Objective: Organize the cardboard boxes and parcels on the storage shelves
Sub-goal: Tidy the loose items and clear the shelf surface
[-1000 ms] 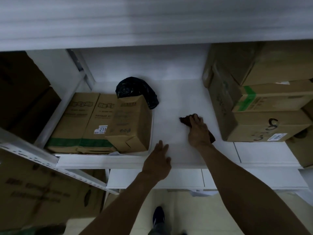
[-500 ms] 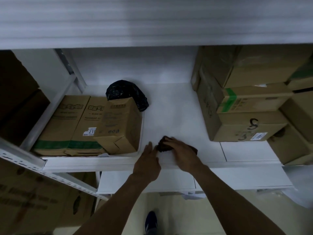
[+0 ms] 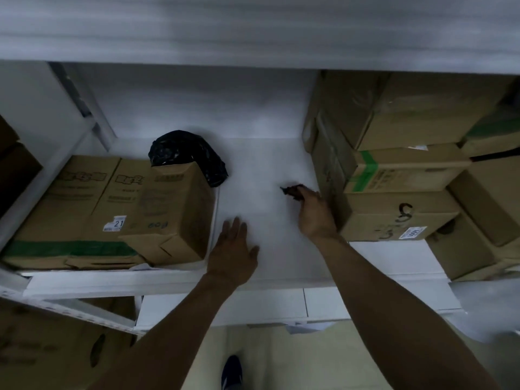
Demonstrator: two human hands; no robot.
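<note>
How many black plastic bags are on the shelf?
1: the black plastic bag sits at the back, behind the left cardboard boxes. Others may be hidden behind the boxes.

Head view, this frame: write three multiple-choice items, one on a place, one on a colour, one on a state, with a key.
1. Where is the black bag?
A. behind the left boxes
B. on the right stack
C. on the floor

2. What colour is the band on the left box?
A. red
B. green
C. blue

3. How is the left hand?
A. gripping a box
B. closed on a cloth
C. open, flat on the shelf

Key: 1 A, it lies at the shelf's back behind them; 2 B, a green stripe shows; 3 C, fingers spread, holding nothing.
</note>
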